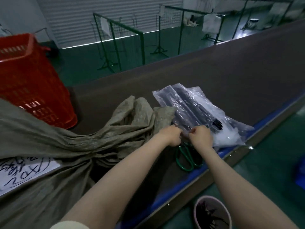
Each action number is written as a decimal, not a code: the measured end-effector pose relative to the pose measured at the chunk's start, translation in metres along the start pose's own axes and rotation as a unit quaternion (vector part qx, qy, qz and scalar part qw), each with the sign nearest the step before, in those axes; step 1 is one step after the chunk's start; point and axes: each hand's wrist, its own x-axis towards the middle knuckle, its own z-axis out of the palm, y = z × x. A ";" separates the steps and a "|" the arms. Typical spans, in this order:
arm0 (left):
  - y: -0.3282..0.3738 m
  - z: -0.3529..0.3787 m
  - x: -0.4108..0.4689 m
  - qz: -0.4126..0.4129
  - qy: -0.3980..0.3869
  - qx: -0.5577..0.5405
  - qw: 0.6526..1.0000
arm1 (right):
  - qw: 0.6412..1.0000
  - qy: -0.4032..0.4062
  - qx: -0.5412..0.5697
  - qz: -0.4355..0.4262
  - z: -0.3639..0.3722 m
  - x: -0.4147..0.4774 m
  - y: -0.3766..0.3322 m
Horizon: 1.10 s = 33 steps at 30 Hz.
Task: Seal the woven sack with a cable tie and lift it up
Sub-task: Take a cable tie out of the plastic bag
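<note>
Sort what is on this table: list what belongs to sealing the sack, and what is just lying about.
For the job:
woven sack, neck gathered
clear bag of black cable ties
left hand and right hand, both at the bag's near end

Lying about:
green-handled scissors
red basket
pink bin on the floor
handwritten paper label

- A factory or warehouse floor is showing here: green painted floor (85,66), a corrugated roller door (112,19).
- Green metal racks (118,42) are standing beyond a long dark worktable (214,66) bearing a red plastic crate (33,83).
</note>
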 end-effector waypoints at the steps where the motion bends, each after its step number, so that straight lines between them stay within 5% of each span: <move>1: 0.002 0.005 0.004 0.006 -0.017 0.004 1.000 | 1.000 0.009 -0.024 -0.013 0.000 0.000 0.006; 4: 0.011 0.016 0.015 0.020 -0.033 0.011 0.999 | 0.999 0.021 -0.041 -0.013 0.000 -0.002 0.018; 10: 0.037 0.006 0.027 0.040 0.056 -0.071 0.995 | 0.988 0.145 -0.039 0.039 -0.021 0.010 0.040; 21: 0.062 0.017 0.041 0.062 -0.037 -0.033 0.997 | 0.986 -0.060 -0.031 0.150 -0.037 0.029 0.050; 24: 0.058 0.016 0.044 0.064 -0.036 -0.051 0.996 | 0.987 -0.045 -0.047 0.149 -0.035 0.028 0.050; 30: 0.047 0.016 0.049 0.064 -0.064 -0.044 0.995 | 0.978 0.031 0.105 0.178 -0.051 0.033 0.052; 33: 0.046 0.017 0.048 0.050 -0.056 -0.132 0.988 | 0.977 0.009 0.116 0.181 -0.057 0.033 0.056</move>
